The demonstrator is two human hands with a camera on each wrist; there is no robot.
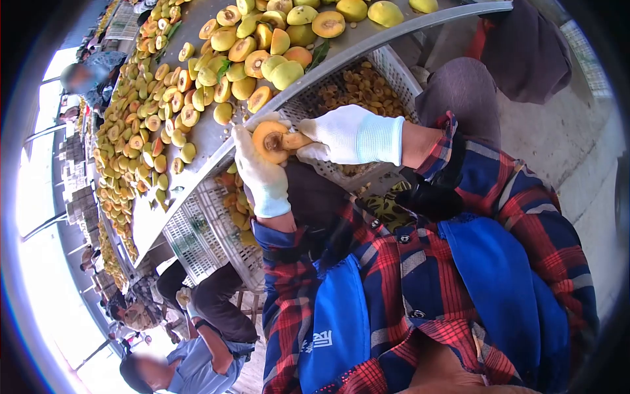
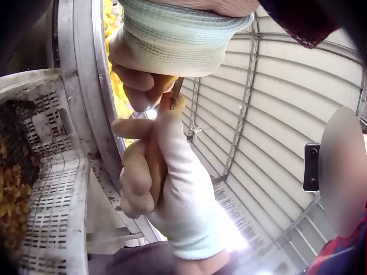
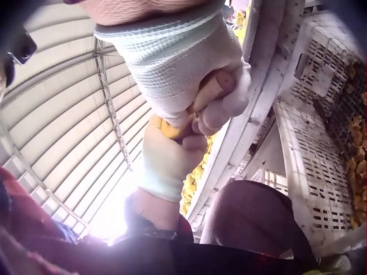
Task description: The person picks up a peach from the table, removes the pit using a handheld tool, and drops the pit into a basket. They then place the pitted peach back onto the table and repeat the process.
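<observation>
Fruit-processing shed | ribbed roof (image 2: 287, 74) | halved fruit (image 1: 190, 116) | metal table (image 1: 209, 139) | crates (image 1: 190, 230)

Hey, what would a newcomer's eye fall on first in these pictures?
Probably the spread of yellow fruit, much of it cut open, on the metal table across the head view's upper left. Next, near that view's centre, the white-gloved left hand holds a halved fruit while the gloved right hand grips a tan-handled tool against it. Below the table's edge, a white crate holds brownish-yellow pieces.

Head view forward and down, wrist views close, angled upward, both showing roof (image 2: 287, 86)
</observation>
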